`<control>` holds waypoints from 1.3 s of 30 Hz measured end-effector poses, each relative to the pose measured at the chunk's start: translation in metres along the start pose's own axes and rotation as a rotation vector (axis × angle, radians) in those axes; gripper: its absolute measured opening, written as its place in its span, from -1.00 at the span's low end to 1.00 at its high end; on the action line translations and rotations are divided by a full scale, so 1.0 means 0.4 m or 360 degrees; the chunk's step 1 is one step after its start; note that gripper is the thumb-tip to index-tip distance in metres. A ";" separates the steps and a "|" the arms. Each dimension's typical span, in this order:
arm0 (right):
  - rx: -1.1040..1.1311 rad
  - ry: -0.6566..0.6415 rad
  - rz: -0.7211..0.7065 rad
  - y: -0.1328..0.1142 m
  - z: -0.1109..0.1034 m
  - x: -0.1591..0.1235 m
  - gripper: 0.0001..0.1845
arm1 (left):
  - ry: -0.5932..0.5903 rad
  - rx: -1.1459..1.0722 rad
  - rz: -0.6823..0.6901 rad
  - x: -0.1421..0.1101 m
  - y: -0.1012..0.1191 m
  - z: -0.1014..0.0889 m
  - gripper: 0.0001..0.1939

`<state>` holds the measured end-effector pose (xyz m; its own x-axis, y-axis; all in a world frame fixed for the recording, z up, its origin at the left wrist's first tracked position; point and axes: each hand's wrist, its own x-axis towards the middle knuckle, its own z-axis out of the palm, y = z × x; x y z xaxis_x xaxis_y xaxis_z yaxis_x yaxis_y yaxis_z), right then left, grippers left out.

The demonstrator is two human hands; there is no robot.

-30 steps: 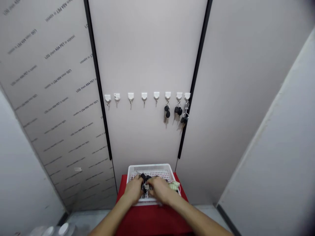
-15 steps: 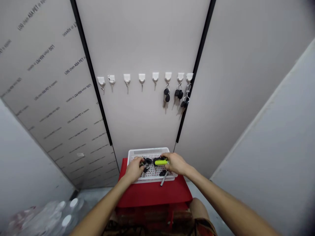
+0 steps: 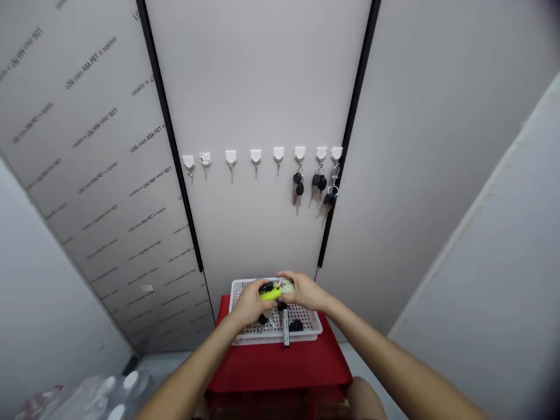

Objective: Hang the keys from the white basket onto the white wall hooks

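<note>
A white perforated basket (image 3: 310, 332) sits on a red stool (image 3: 280, 364) below me. My left hand (image 3: 247, 304) and my right hand (image 3: 304, 290) meet just above the basket, both closed on a bunch of keys with a neon yellow-green tag (image 3: 271, 293). A strap or key dangles from the bunch into the basket (image 3: 286, 326). More black keys (image 3: 296, 325) lie in the basket. On the wall above runs a row of white hooks (image 3: 255, 156); the three rightmost carry black key bunches (image 3: 317, 182).
Black vertical strips (image 3: 168, 134) divide the grey wall panels. Clear plastic bottles (image 3: 109, 391) stand on the floor at lower left. A slanted white wall (image 3: 490, 245) closes the right side.
Both hands have lifted the yellow-green tagged key bunch out of the basket and brought it together between them. The camera tilted slightly, shifting the hooks lower in view.
</note>
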<state>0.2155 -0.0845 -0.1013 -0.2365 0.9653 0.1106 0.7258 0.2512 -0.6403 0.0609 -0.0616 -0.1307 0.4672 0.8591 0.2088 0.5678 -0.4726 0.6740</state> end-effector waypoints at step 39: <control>0.1073 0.0803 -0.0014 -0.174 -0.180 0.115 -0.87 | 0.0479 -0.0923 0.0070 0.144 0.202 -0.036 -0.81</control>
<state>0.2005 -0.0522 0.0030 0.1928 0.9198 0.3417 0.1462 0.3174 -0.9369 0.1238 -0.0473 -0.0540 0.2234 0.8987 0.3773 0.0553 -0.3982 0.9157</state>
